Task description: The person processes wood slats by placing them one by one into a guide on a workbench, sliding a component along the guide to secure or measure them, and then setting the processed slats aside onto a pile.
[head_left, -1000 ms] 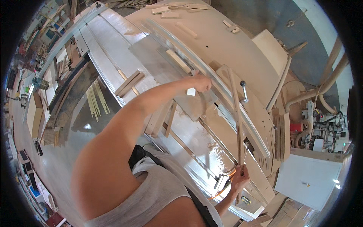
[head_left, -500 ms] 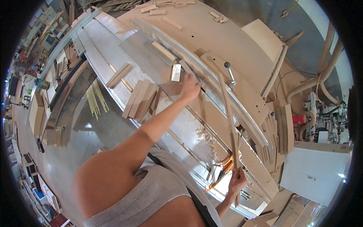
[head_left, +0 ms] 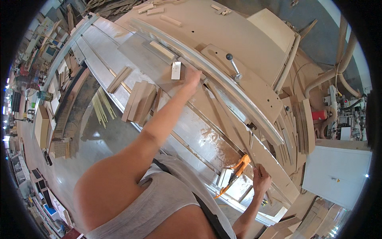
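The left hand (head_left: 193,76) reaches far forward; the right hand (head_left: 261,180) curls closer in.

A glossy grey floor (head_left: 95,151) catches overhead light inside a cluttered woodworking shop, where beige hoses (head_left: 324,86) curve above a white cabinet (head_left: 330,163) at right. Beside them stands machinery (head_left: 352,119); scrap timber (head_left: 113,8) lies heaped along the far edge.

Desk (head_left: 191,127): silver-grey, blotched brown toward its lower right corner
Long strip (head_left: 232,119): brown
Small block (head_left: 176,71): white
Boards (head_left: 137,101) at the desk's left edge: brown, one darker
Short bar (head_left: 162,50): cream
Tool (head_left: 241,164) near the desk's lower edge: bright orange
Lever (head_left: 234,67): silver, black-tipped
Shirt (head_left: 131,213): plain grey
Strap (head_left: 207,214): black
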A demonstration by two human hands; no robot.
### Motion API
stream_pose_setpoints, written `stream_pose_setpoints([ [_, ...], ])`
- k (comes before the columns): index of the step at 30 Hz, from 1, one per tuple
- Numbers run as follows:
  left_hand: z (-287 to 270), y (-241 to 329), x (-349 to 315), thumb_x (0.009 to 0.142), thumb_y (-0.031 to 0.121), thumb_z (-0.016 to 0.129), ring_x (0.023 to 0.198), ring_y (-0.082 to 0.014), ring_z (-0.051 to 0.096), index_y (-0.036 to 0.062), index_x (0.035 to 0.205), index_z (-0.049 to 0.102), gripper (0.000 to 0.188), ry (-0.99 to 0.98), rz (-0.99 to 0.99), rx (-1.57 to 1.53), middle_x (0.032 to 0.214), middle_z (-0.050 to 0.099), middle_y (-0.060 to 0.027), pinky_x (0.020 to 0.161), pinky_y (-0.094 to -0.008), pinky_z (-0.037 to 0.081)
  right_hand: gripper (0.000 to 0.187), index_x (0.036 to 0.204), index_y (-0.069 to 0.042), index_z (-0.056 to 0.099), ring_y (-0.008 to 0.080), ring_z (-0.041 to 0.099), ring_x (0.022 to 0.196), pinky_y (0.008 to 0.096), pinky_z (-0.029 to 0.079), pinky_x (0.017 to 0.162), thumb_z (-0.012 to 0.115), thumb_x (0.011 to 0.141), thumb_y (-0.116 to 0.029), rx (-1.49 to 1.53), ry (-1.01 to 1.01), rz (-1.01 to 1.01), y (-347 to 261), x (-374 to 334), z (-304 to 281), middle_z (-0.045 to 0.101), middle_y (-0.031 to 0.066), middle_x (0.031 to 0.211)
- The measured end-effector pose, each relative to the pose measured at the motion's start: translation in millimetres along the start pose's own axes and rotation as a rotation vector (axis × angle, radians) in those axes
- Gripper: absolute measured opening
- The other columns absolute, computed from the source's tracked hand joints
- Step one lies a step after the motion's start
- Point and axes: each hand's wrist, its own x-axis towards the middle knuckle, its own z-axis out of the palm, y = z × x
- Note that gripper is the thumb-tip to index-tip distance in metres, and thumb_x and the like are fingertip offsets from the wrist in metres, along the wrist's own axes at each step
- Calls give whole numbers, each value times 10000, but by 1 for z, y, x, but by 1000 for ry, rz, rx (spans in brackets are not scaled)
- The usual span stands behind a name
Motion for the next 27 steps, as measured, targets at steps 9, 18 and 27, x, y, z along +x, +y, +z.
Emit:
stream_pose_setpoints([
  [9, -21, 26, -8, 910, 167, 611, 1326, -288, 453, 16, 1478, 353, 641, -66, -118, 37, 1432, 480, -176, 1108, -423, 355, 275, 1087, -71, 733, 364, 714, 784, 426, 549, 690, 730, 840, -194, -21, 29, -88, -27, 64, 10, 723, 190, 868],
  [18, -58, 64, -48, 978, 228, 601, 1373, -247, 441, 50, 1472, 427, 553, -391, 75, 118, 1496, 463, -154, 1123, -340, 351, 284, 1063, -88, 736, 387, 698, 853, 448, 551, 732, 761, 818, -228, -128, 34, -224, -85, 118, 17, 725, 176, 912],
  [27, -169, 105, 7, 980, 255, 617, 1240, -245, 544, 31, 1415, 472, 511, -242, 232, 222, 1406, 541, -141, 1017, -357, 452, 313, 1104, -115, 733, 421, 688, 879, 501, 556, 753, 729, 841, -285, -128, 53, -315, -152, 164, 43, 725, 186, 937],
])
